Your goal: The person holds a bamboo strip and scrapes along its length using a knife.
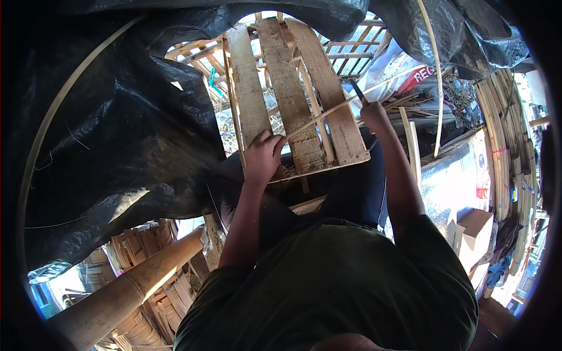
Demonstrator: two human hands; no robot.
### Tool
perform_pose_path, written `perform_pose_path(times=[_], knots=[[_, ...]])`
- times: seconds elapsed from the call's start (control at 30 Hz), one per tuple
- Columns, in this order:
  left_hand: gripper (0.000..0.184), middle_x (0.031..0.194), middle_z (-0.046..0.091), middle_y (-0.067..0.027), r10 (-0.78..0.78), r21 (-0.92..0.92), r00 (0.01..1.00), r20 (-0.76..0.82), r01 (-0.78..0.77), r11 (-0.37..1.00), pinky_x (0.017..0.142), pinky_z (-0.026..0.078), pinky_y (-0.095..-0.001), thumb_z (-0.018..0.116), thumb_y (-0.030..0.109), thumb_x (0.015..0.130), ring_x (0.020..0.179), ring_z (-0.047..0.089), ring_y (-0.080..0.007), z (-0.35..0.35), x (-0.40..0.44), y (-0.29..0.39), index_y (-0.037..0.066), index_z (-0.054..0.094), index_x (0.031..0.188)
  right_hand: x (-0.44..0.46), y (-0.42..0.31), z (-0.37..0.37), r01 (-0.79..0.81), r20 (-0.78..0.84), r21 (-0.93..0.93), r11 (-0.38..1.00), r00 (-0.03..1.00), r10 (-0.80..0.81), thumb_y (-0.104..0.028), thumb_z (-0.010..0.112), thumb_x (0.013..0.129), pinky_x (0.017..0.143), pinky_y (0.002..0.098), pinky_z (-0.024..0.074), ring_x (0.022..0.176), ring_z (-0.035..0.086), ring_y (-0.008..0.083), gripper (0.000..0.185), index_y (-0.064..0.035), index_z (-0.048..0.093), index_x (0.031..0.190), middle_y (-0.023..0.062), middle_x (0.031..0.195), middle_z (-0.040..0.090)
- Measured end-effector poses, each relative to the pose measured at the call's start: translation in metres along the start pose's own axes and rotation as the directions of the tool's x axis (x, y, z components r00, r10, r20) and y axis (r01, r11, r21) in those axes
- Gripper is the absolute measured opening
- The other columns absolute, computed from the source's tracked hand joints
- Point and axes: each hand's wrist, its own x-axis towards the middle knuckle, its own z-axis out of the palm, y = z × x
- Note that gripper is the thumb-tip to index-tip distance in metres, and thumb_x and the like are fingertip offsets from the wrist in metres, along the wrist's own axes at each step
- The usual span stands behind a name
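My left hand point(263, 157) is closed around the near end of a thin bamboo strip point(331, 111). The strip slants up and right over a slatted wooden board point(345, 130) above my lap, then passes beyond its right side. My right hand point(376, 118) grips a knife point(356, 89) at the board's right edge. Its dark blade points up and left, close to the strip; whether they touch I cannot tell. The knife's handle is mostly hidden by my fingers.
Black plastic sheeting point(117, 117) hangs at the left and along the top. A thick bamboo pole point(137, 286) lies at lower left. On the right are bundled bamboo slats point(500, 146), a cardboard box point(475, 225) and a printed sack point(404, 67).
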Motion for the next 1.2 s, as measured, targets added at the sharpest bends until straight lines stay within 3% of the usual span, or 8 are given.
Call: perform_pose_path(times=[0.23, 0.4, 0.43, 0.47, 0.57, 0.7, 0.8, 1.2], knots=[[0.012, 0.073, 0.055, -0.0111, 0.025, -0.005, 1.000, -0.007, -0.025, 1.000, 0.059, 0.046, -0.0404, 0.069, 0.018, 0.087, 0.067, 0.060, -0.0306, 0.001, 0.001, -0.003, 0.006, 0.071, 0.086, -0.133, -0.063, 0.087, 0.370, 0.113, -0.018, 0.929, 0.924, -0.365, -0.034, 0.048, 0.097, 0.073, 0.0518, 0.0530, 0.075, 0.067, 0.0452, 0.048, 0.0101, 0.065, 0.086, 0.0329, 0.075, 0.063], [0.011, 0.072, 0.055, -0.0103, 0.084, 0.010, 0.994, -0.067, -0.084, 0.996, 0.058, 0.047, -0.0402, 0.070, 0.018, 0.086, 0.066, 0.060, -0.0302, 0.003, 0.000, -0.003, 0.007, 0.071, 0.086, -0.095, -0.076, 0.025, 0.158, 0.379, -0.072, 0.985, 0.918, -0.119, -0.032, 0.042, 0.100, 0.057, 0.0473, 0.0545, 0.070, 0.069, 0.0376, 0.049, 0.0079, 0.066, 0.087, 0.0302, 0.078, 0.066], [0.011, 0.072, 0.055, -0.0103, 0.066, 0.026, 0.997, -0.044, -0.065, 0.998, 0.058, 0.047, -0.0401, 0.070, 0.018, 0.086, 0.066, 0.060, -0.0303, 0.001, 0.000, -0.001, 0.007, 0.071, 0.086, -0.026, -0.005, 0.063, 0.716, 0.171, -0.301, 0.630, 0.691, -0.703, -0.039, 0.035, 0.104, 0.038, 0.0425, 0.0488, 0.043, 0.061, 0.0313, 0.058, 0.0111, 0.062, 0.089, 0.0219, 0.060, 0.061], [0.011, 0.072, 0.055, -0.0102, 0.050, 0.041, 0.998, -0.023, -0.049, 0.998, 0.058, 0.047, -0.0400, 0.070, 0.018, 0.085, 0.066, 0.060, -0.0303, 0.000, 0.000, 0.000, 0.008, 0.071, 0.086, -0.052, -0.056, 0.012, 0.098, 0.222, -0.129, 0.987, 0.973, -0.068, -0.020, 0.043, 0.098, 0.051, 0.0467, 0.0524, 0.060, 0.067, 0.0340, 0.033, 0.0038, 0.066, 0.097, 0.0232, 0.067, 0.065], [0.011, 0.071, 0.055, -0.0100, 0.058, 0.044, 0.998, -0.039, -0.057, 0.997, 0.058, 0.047, -0.0400, 0.071, 0.019, 0.085, 0.066, 0.060, -0.0306, 0.001, 0.001, -0.001, 0.008, 0.071, 0.086, -0.014, -0.023, 0.009, 0.194, 0.018, -0.294, 0.936, 0.980, -0.197, -0.014, 0.046, 0.094, 0.047, 0.0445, 0.0491, 0.058, 0.066, 0.0339, 0.024, -0.0030, 0.065, 0.085, 0.0202, 0.066, 0.064], [0.011, 0.072, 0.056, -0.0100, 0.032, 0.010, 0.999, -0.023, -0.032, 0.999, 0.058, 0.047, -0.0404, 0.070, 0.019, 0.086, 0.067, 0.060, -0.0307, 0.001, 0.001, -0.001, 0.008, 0.071, 0.087, -0.099, -0.021, 0.121, 0.564, 0.067, -0.782, 0.265, 0.499, -0.864, -0.021, 0.046, 0.097, 0.050, 0.0481, 0.0505, 0.060, 0.065, 0.0403, 0.031, -0.0003, 0.063, 0.081, 0.0235, 0.065, 0.063], [0.011, 0.075, 0.058, -0.0103, 0.061, -0.010, 0.997, -0.041, -0.062, 0.998, 0.060, 0.048, -0.0400, 0.070, 0.018, 0.086, 0.068, 0.061, -0.0307, 0.001, 0.001, -0.003, 0.007, 0.071, 0.088, -0.125, -0.053, 0.089, 0.602, 0.066, -0.035, 0.798, 0.798, -0.599, -0.026, 0.046, 0.098, 0.056, 0.0519, 0.0517, 0.064, 0.064, 0.0455, 0.040, 0.0033, 0.063, 0.077, 0.0282, 0.067, 0.062], [0.011, 0.076, 0.062, -0.0101, -0.136, -0.086, 0.991, 0.009, 0.136, 0.987, 0.061, 0.049, -0.0374, 0.074, 0.011, 0.080, 0.068, 0.062, -0.0294, -0.040, -0.020, -0.006, 0.005, 0.072, 0.088, -0.114, -0.058, 0.081, 0.408, 0.093, 0.050, 0.912, 0.907, -0.411, -0.029, 0.045, 0.099, 0.067, 0.0557, 0.0504, 0.075, 0.061, 0.0516, 0.047, 0.0085, 0.062, 0.077, 0.0335, 0.076, 0.062]])
